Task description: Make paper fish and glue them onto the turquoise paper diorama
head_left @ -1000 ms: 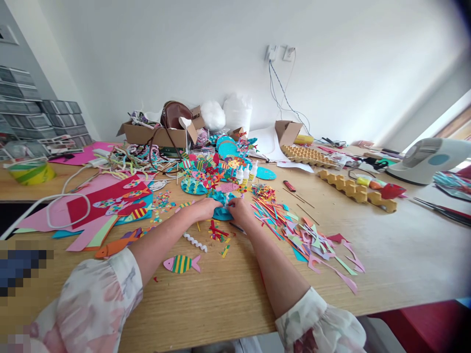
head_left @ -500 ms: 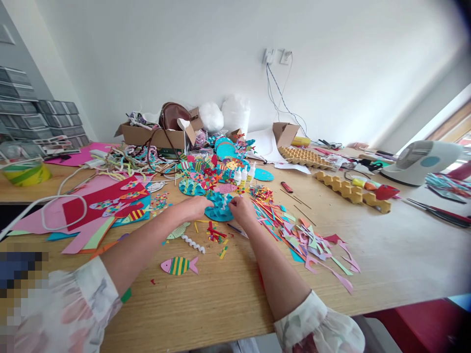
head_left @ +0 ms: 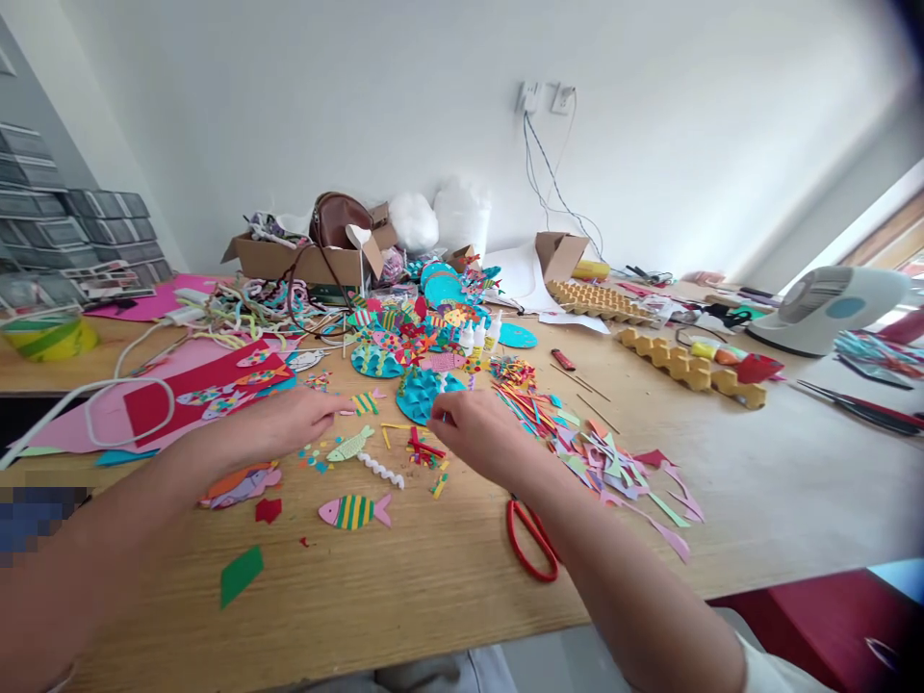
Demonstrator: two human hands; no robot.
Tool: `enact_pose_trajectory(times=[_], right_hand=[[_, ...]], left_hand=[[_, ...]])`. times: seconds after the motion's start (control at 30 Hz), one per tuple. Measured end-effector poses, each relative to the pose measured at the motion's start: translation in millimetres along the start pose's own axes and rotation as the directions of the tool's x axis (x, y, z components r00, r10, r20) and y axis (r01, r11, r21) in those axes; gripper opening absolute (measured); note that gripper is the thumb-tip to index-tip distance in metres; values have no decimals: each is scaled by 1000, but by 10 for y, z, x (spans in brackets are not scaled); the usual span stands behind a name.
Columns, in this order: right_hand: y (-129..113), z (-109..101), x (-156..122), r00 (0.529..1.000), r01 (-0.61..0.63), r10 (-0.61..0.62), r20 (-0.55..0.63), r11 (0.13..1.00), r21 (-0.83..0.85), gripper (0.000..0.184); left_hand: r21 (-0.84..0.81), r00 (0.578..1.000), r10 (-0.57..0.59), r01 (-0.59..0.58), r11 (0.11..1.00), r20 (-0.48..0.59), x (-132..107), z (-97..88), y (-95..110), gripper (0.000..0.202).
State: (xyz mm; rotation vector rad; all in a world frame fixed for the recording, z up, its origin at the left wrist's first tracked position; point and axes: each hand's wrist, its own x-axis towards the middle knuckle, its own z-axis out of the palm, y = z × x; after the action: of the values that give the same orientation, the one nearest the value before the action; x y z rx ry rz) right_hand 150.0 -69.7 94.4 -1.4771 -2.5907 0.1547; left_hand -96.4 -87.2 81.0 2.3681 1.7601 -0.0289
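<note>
My left hand [head_left: 316, 416] reaches over the left part of the table. Its fingertips are pinched at the head of a small yellow-and-green striped paper fish [head_left: 366, 402]. My right hand [head_left: 469, 428] is curled at the near edge of a blue egg-carton piece [head_left: 417, 397], on which a white wavy strip stands. What its fingers hold, if anything, is hidden. Nearer to me lie a pale green paper fish [head_left: 350, 445], a white wavy paper strip [head_left: 381, 471] and a pink fish with stripes [head_left: 354, 512]. Red-handled scissors [head_left: 532, 541] lie partly under my right forearm.
Paper scraps [head_left: 613, 462] spread right of my hand. Glue bottles [head_left: 480, 337] stand behind the blue piece, beside a decorated fish cluster [head_left: 411, 332]. Egg-carton strips [head_left: 685, 371] and a white fan-like appliance [head_left: 827, 310] are at right. A cardboard box [head_left: 295, 262] stands at the back.
My left hand has moved left, off the blue egg-carton piece to the striped fish. My right hand has shifted slightly left and nearer. The scissors' handles and a green paper piece have come into fuller view.
</note>
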Motion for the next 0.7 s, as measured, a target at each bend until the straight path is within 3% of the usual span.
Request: enact_pose_trajectory(times=[0.13, 0.27, 0.47, 0.6, 0.7], right_hand=[[-39, -68, -344, 985, 89, -91, 149, 996, 24, 20], [-47, 80, -413, 946, 128, -152, 285, 987, 100, 14], [-173, 355, -192, 954, 172, -176, 243, 984, 39, 21], [-113, 304, -113, 968, 128, -104, 226, 988, -92, 24], [148, 209, -71, 973, 16, 16, 230, 991, -136, 23]], left_hand=[[-39, 994, -108, 109, 993, 25, -199, 88, 16, 40], [-34, 995, -76, 78, 996, 59, -259, 255, 26, 33], [-226, 997, -78, 71, 972, -22, -318, 305, 168, 33], [-339, 997, -64, 43, 940, -50, -449, 315, 282, 34], [-434, 999, 7, -28, 901, -52, -584, 326, 357, 34]])
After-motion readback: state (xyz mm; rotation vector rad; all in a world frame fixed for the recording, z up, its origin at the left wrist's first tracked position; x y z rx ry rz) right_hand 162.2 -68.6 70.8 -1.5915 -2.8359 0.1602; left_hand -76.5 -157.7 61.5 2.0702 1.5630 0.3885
